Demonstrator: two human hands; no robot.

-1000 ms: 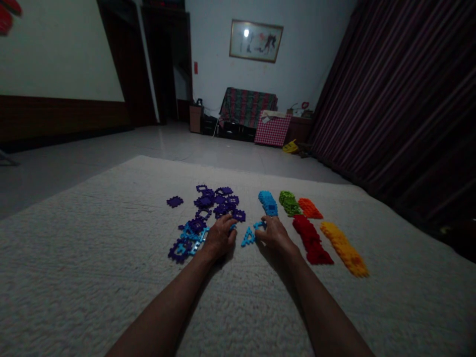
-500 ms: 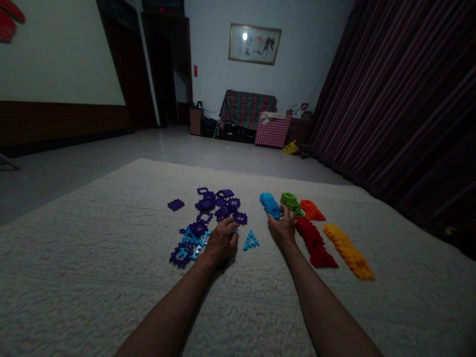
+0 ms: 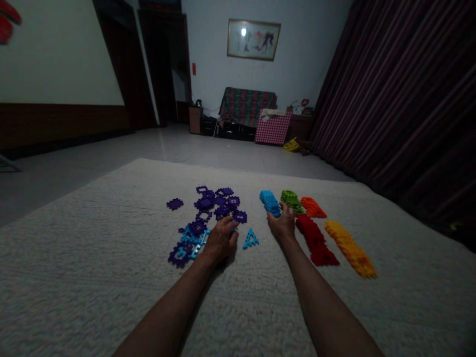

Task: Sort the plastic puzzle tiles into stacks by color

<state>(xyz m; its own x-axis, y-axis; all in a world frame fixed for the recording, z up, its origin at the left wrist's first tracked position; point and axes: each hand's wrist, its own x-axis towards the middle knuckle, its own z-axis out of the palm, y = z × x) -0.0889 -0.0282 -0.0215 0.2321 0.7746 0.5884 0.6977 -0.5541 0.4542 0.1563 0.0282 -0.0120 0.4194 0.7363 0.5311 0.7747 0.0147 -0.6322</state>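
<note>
Light-blue toothed building pieces stand packed in a row [image 3: 269,202], and my right hand [image 3: 283,223] is closed around the near end of that row. My left hand [image 3: 222,239] bends its fingers down over a light-blue piece [image 3: 234,229], of which only a sliver shows. Between the hands lies a light-blue triangular piece [image 3: 251,239]. Dark purple toothed pieces [image 3: 220,201] are scattered beyond my left hand. More light-blue pieces [image 3: 191,233] mix with purple ones just left of it, partly covered by the hand.
Right of my right hand are rows of green pieces [image 3: 292,201], orange pieces [image 3: 313,207], red pieces [image 3: 315,240] and yellow pieces [image 3: 350,249]. One purple piece [image 3: 174,204] lies apart at left. Everything rests on a pale quilted mat [image 3: 92,238]; a dark curtain [image 3: 390,94] hangs at right.
The view has shifted very slightly. Both hands keep nearly the same places and poses, and the pieces lie as before.
</note>
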